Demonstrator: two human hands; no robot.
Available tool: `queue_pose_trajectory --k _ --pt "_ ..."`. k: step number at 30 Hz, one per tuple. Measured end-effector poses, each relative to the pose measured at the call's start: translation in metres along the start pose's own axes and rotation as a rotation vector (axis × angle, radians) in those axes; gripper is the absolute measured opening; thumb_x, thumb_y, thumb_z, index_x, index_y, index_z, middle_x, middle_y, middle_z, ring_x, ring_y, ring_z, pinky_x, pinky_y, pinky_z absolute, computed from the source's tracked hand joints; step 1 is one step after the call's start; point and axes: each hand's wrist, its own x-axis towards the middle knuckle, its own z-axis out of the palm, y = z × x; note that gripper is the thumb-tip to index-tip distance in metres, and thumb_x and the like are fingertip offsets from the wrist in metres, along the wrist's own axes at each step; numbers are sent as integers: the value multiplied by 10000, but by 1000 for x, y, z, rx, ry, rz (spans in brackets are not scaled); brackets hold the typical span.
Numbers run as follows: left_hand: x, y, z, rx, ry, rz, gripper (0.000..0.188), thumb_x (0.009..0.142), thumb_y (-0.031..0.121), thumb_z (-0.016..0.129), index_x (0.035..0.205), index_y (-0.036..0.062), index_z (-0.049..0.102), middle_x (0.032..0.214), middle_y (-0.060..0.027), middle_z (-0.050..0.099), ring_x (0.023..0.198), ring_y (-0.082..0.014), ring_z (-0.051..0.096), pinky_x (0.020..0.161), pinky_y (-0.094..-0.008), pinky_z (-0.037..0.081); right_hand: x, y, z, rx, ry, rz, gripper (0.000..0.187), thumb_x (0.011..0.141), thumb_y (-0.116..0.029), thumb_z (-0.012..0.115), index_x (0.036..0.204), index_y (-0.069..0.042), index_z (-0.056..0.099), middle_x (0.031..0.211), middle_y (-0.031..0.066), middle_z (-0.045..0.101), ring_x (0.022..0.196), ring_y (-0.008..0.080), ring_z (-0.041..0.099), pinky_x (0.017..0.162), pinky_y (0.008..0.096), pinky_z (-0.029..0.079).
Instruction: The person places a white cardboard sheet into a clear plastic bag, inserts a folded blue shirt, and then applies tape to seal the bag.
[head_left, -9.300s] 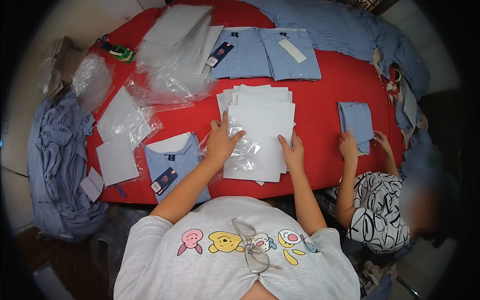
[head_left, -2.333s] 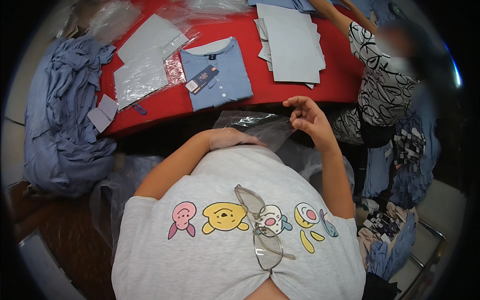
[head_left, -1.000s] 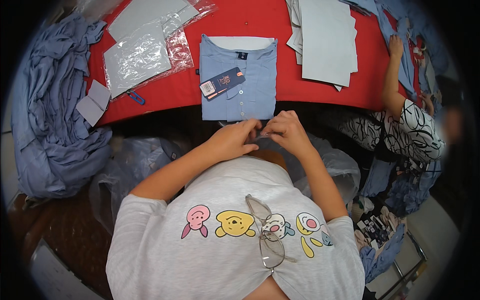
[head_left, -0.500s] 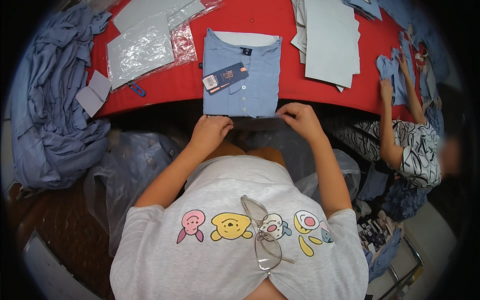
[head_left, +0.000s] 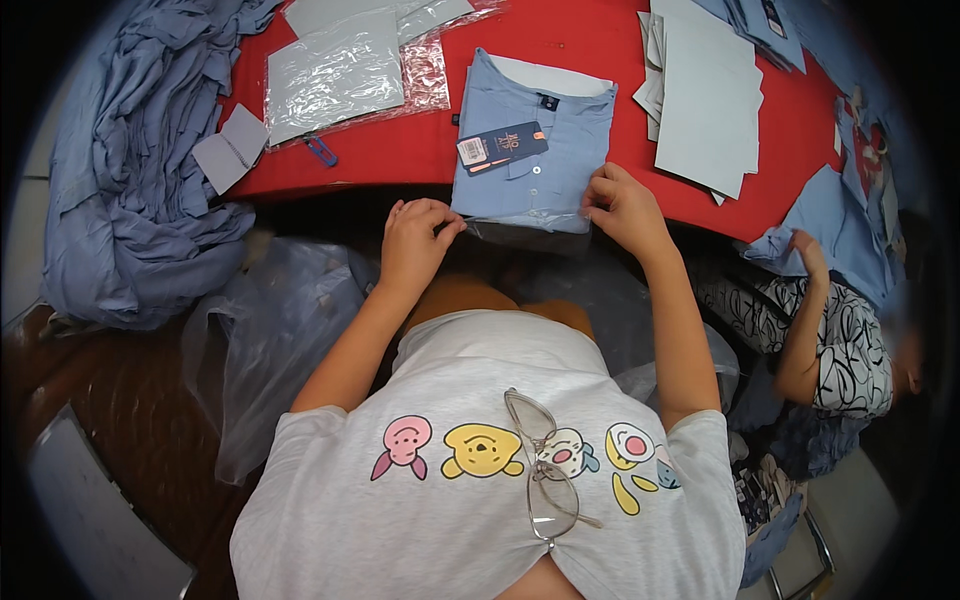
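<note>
A folded blue shirt (head_left: 575,140) lies at the front edge of the red table, its collar end away from me and white card showing behind the neckline. A dark hang tag (head_left: 520,140) rests on its front beside the buttons. Around the shirt's near end is the mouth of a clear plastic bag (head_left: 530,232), which hangs down past the table edge. My left hand (head_left: 412,240) pinches the bag's left corner, just off the shirt. At the other corner my right hand (head_left: 628,208) has its fingertips closed on the plastic, close against the shirt's side.
Clear bags with white boards (head_left: 340,75) lie at the far left, near a blue clip (head_left: 321,151) and a folded card (head_left: 232,150). White boards (head_left: 705,110) are stacked right. Blue garments (head_left: 130,180) heap at left. A co-worker's hand (head_left: 810,255) handles blue cloth at right.
The bag's mouth has come up over the shirt's near end, my right hand rising along its side. My view has shifted left. The co-worker's blue cloth is now spread out lower down.
</note>
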Motion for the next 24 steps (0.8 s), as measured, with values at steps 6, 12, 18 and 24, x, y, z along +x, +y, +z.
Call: queue_pose_trajectory --k 6,12,18,24 --pt "23 -9 -20 201 -56 222 151 892 127 815 1029 102 758 966 -18 771 1004 -248 736 1258 -535 355 -7 -2 13 -9 92 23 142 788 -23 793 877 -27 683 1016 72 638 937 289 669 813 401 532" --pt "60 -22 -29 227 -188 211 335 905 56 785 1169 133 593 943 -25 795 1031 -258 755 1284 -552 317 -10 11 32 92 183 22 120 785 -33 781 867 -22 694 992 83 638 928 308 654 792 408 518" --pt "96 -18 -28 190 -184 275 193 937 91 760 1114 132 696 931 -29 786 1019 -255 749 1278 -546 327 -14 21 39 296 282 65 114 842 -32 782 900 0 689 933 96 628 834 258 640 726 366 503" --pt "117 0 -22 332 -201 327 199 924 114 763 1123 124 755 967 -72 776 1073 -265 718 1250 -552 350 -6 48 50 399 376 147 102 901 -39 760 951 18 691 947 116 679 860 215 666 742 348 514"
